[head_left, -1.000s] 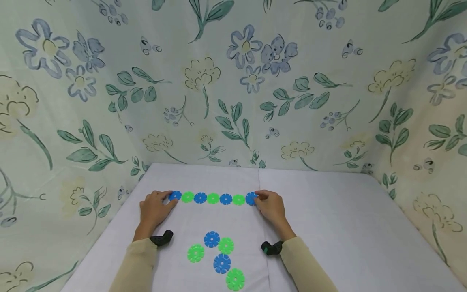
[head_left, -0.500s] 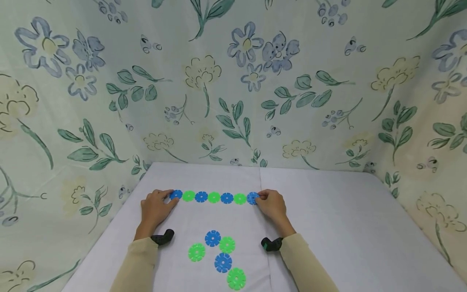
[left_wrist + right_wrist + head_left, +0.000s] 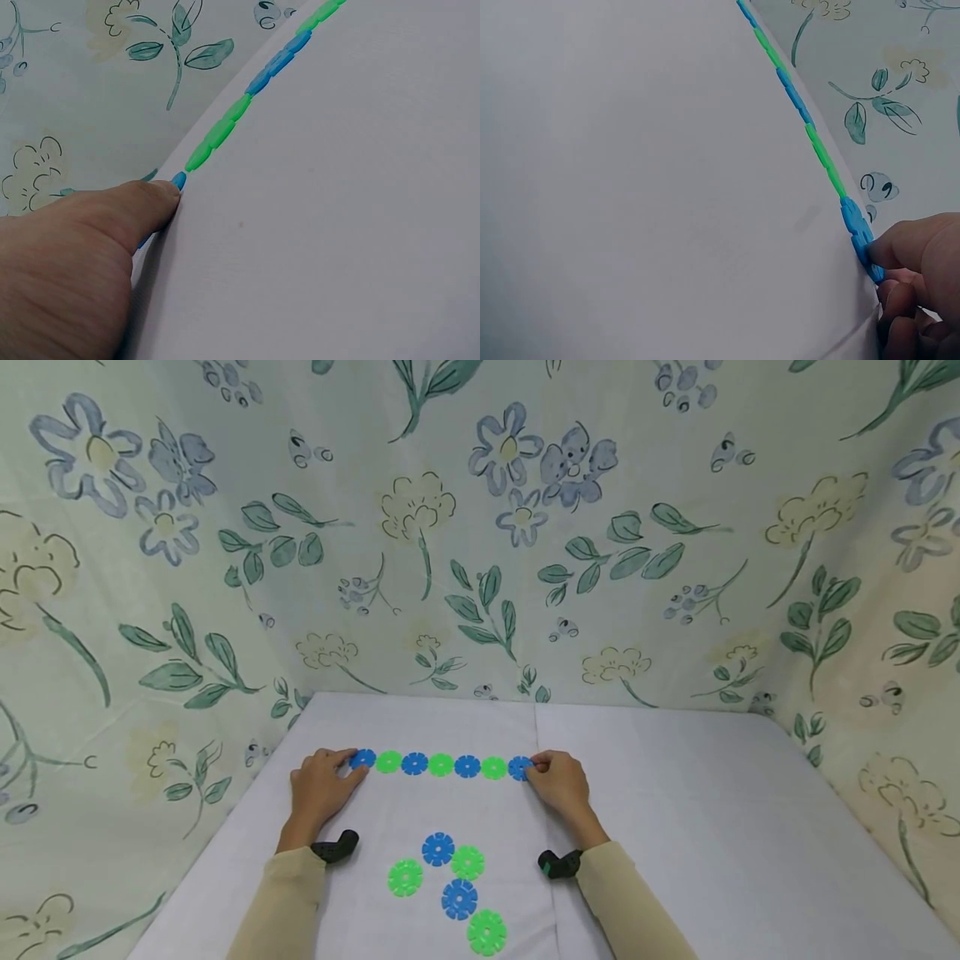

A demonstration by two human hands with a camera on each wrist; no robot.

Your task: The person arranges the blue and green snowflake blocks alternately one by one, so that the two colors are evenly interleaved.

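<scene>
A straight row of alternating blue and green notched plastic discs lies across the white table, with a green disc [image 3: 441, 765] in its middle. At the row's left end my left hand [image 3: 318, 787] holds a blue disc [image 3: 363, 759] between thumb and fingers; in the left wrist view the thumb [image 3: 161, 196] covers most of it. My right hand [image 3: 561, 783] pinches the blue disc [image 3: 519, 767] at the right end. In the right wrist view that disc [image 3: 857, 225] touches or nearly touches its green neighbour [image 3: 825, 160], with the thumb on its near face.
Nearer the person lie several loose discs, among them a blue disc [image 3: 438, 849], a green disc [image 3: 405, 877] and another green disc [image 3: 487, 932]. The white tablecloth [image 3: 675, 827] reaches a floral curtain [image 3: 465, 543] behind. A black wrist device [image 3: 335, 847] sits at each cuff.
The right hand's fingertips have shifted slightly right on the end disc. The left hand and the rest of the row keep their place; the view has moved a little.
</scene>
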